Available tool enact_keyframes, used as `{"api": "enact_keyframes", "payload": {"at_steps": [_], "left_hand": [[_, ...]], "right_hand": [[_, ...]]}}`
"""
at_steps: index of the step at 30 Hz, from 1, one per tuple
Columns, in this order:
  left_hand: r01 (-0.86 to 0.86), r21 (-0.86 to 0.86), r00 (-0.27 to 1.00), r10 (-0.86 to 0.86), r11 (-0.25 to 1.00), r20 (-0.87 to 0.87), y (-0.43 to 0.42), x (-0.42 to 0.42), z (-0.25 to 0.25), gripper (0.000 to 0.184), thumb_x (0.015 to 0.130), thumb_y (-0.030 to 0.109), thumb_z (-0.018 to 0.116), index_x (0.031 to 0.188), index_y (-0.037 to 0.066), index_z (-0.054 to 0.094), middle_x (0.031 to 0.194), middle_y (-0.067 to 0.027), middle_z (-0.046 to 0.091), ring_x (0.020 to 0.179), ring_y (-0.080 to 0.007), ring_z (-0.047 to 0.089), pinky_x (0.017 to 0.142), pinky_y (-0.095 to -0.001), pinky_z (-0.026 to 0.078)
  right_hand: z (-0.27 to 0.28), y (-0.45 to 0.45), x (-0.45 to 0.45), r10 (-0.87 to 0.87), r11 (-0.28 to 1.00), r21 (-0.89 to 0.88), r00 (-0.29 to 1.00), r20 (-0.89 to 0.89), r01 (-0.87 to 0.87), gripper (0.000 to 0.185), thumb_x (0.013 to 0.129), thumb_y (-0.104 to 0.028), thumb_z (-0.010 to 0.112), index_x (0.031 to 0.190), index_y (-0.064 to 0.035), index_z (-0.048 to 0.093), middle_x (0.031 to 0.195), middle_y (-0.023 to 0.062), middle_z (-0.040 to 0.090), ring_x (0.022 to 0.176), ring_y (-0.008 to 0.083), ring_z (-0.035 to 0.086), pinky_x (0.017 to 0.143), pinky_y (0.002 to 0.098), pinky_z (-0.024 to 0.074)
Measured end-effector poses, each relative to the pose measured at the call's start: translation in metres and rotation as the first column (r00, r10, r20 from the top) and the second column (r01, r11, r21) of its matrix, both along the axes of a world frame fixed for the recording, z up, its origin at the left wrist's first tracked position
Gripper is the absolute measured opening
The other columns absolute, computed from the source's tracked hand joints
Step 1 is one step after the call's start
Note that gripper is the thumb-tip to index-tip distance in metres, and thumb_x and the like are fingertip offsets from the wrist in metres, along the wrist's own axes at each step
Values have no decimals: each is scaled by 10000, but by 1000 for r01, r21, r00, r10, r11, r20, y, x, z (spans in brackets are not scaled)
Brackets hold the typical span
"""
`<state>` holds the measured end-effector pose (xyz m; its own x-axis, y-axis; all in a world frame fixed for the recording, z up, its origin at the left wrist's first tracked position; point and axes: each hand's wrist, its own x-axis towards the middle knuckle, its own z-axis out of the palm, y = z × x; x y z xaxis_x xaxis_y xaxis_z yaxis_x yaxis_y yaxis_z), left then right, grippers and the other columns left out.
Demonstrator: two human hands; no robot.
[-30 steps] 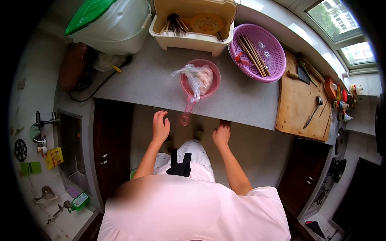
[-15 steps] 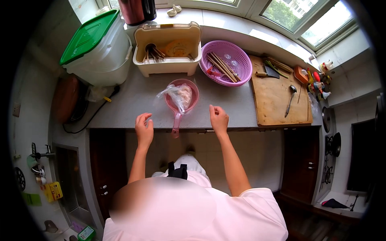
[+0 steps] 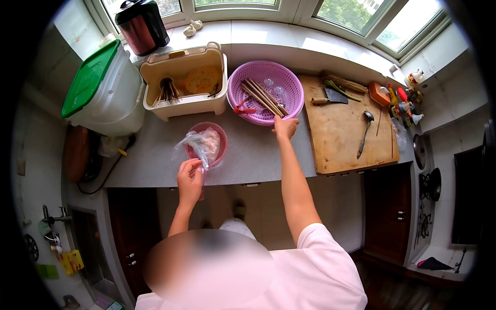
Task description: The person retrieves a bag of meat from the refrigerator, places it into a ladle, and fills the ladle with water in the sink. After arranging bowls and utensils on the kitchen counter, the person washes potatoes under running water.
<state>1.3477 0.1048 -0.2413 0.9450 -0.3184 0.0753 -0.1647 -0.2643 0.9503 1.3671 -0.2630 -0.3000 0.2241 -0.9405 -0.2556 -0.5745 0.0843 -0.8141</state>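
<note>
- Grey table (image 3: 248, 165) is running below windows (image 3: 351, 20), carrying pink scoop (image 3: 224, 144) near purple basket (image 3: 292, 93).
- Left hand (image 3: 189, 181) is meeting scoop's handle, right hand (image 3: 287, 127) touching basket's rim; their grips are showing too unclearly to tell.

White-framed windows (image 3: 346, 20) run from 11 to 2 o'clock with green foliage beyond the glass, admitting daylight that lies in bright patches on the pale tiled sill (image 3: 261, 35) at 12 o'clock. Light-coloured walls stand at both sides, the left wall (image 3: 37, 181) at 9 o'clock and the right wall (image 3: 442, 126) between 2 and 3 o'clock. A grey countertop (image 3: 268, 155) crosses the centre, with a dark brown left cabinet (image 3: 129, 217) at 8 o'clock, a matching right cabinet (image 3: 387, 201) at 4 o'clock, and a pale floor (image 3: 336, 206) visible between them.
</note>
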Motion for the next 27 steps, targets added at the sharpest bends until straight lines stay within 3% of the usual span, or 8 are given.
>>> {"api": "enact_keyframes", "payload": {"at_steps": [4,11,12,15,16,19,22,27], "left_hand": [[34,9,998,-34,999,-55,-29,-8,2,190,911,-8,538,1057,-22,659,1151,-90,590,1036,-173,616,866,-284,517],[103,-31,989,-106,994,-105,-62,-7,-7,185,921,-1,544,1068,-27,653,1112,-77,605,987,-147,626,859,-263,504],[115,-39,986,-119,993,-114,-67,-6,-8,184,923,0,546,1070,-28,652,1109,-75,607,980,-144,628,858,-259,503],[135,-40,983,-139,990,-122,-81,-3,-6,184,924,-3,548,1075,-28,651,1098,-71,614,974,-136,631,858,-251,501],[133,-47,983,-138,990,-124,-84,-3,-4,184,925,-3,548,1076,-27,652,1099,-71,614,974,-135,631,858,-251,501],[123,-55,983,-129,991,-133,-90,0,-3,193,927,-10,544,1084,-26,655,1108,-71,616,982,-132,631,865,-248,496],[118,-56,982,-125,991,-139,-93,3,-6,205,927,-16,540,1094,-24,659,1116,-70,616,991,-128,630,873,-247,492],[121,-40,987,-125,992,-103,-91,12,13,186,924,-5,553,1073,-19,663,1099,-64,616,967,-129,633,853,-247,502]], "right_hand": [[7,12,-23,-23,1000,8,991,133,23,477,765,-145,691,1038,72,365,968,282,620,656,324,698,521,351,612],[-1,41,-100,34,999,4,970,240,-36,454,772,-139,715,1008,57,379,999,237,560,630,261,676,418,312,588],[7,45,-112,32,995,80,971,238,-52,488,768,-174,751,1013,45,391,1006,233,564,662,297,670,502,395,587],[18,52,-140,129,972,-170,975,-183,-161,530,780,-216,767,1081,35,409,1040,233,565,859,399,634,763,483,537],[21,59,-143,67,860,-483,975,-213,-164,573,788,-258,778,1151,31,442,1115,225,548,1037,419,542,927,494,422],[39,41,-126,150,646,-723,969,-196,-246,558,799,-244,753,1191,24,460,1165,209,528,1117,386,486,969,474,403],[26,14,-80,512,625,-547,821,-251,-557,446,795,-260,733,1086,34,567,1072,195,603,1039,377,563,906,475,471],[-36,-2,-12,448,399,-298,468,-762,-867,412,735,-246,738,1030,7,601,1018,187,645,1002,345,624,883,477,515]]}}
